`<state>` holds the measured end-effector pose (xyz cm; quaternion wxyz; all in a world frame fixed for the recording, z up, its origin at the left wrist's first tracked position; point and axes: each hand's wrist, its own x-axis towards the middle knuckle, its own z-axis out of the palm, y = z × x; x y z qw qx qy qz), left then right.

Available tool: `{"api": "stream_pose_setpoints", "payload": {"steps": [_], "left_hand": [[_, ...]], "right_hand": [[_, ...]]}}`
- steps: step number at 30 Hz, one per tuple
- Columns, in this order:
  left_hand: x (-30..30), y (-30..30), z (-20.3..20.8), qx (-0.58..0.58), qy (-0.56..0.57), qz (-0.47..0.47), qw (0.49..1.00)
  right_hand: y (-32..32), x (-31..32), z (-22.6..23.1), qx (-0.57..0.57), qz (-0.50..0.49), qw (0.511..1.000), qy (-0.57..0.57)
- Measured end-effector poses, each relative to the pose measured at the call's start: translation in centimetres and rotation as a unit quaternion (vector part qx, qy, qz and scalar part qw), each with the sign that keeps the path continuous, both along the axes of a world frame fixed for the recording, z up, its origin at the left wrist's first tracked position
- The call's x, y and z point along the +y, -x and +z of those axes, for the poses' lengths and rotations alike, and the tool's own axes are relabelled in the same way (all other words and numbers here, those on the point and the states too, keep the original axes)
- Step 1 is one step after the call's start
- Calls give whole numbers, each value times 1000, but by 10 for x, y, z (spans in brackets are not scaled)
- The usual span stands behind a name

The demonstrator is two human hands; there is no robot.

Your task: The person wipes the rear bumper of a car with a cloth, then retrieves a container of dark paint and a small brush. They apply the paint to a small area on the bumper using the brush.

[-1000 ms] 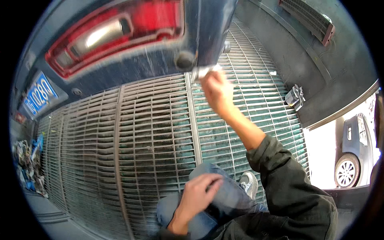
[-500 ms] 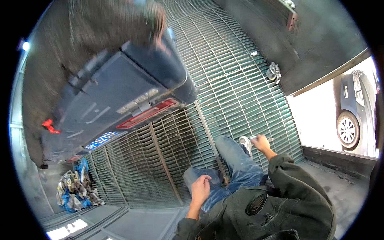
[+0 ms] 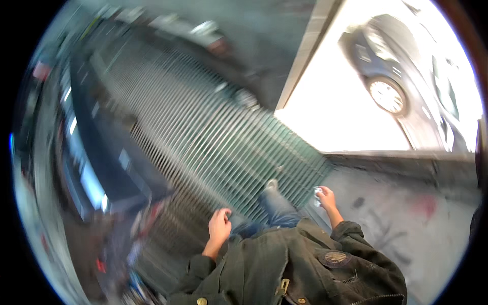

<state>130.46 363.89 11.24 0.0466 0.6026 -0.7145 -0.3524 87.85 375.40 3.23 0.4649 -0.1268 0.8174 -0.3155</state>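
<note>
- Head view: we see our right hand (image 3: 329, 199) on the right, its thumb and fingers pinching a crumpled white piece (image 3: 317, 196); blur keeps us from telling whether it is cloth or paper.
- That piece lies at the fingertips, on the left side of the hand, and sticks out past them, with part of it covered by the fingers.
- Our left hand (image 3: 219, 225) is on the near left, level with the thighs, its fingers loosely curled; we cannot tell whether the thumb meets the fingertips.
- Between the hands we see blue jeans (image 3: 279, 212) and, farther off, a pale shoe (image 3: 272, 184) on the slatted metal grating (image 3: 218, 140).
- Nearest to us is our dark green jacket (image 3: 259, 262), with a round patch (image 3: 335, 259) on its right side.
- Left of the grating stands a dark blue vehicle (image 3: 114, 152), smeared by blur and well apart from both hands.
- On the grating's far side, near the dark wall (image 3: 269, 56), sits a small greyish object (image 3: 246, 98), too blurred for us to name.
- To the right, past the white piece, we see a pale grey floor (image 3: 386, 213) with a reddish stain (image 3: 428, 206).
- Far right, beyond a raised sill (image 3: 401, 158), another dark car (image 3: 373, 51) stands in bright light, its silver wheel (image 3: 387, 95) showing.
</note>
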Motion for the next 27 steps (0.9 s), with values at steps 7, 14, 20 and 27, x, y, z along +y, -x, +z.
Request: {"api": "stream_pose_setpoints", "payload": {"steps": [7,14,20,27], "left_hand": [[-137,218,22,123,-111,-80,983],[-259,332,19,111,-159,-172,966],[-305,527,40,115,-181,-315,925],[-338,686,-17,160,-211,-343,901]], "right_hand": [[138,-39,45,149,-84,984,39],[206,-139,37,61,-213,962,158],[293,-205,83,-177,-487,805,290],[442,-248,99,-239,-503,775,298]]}}
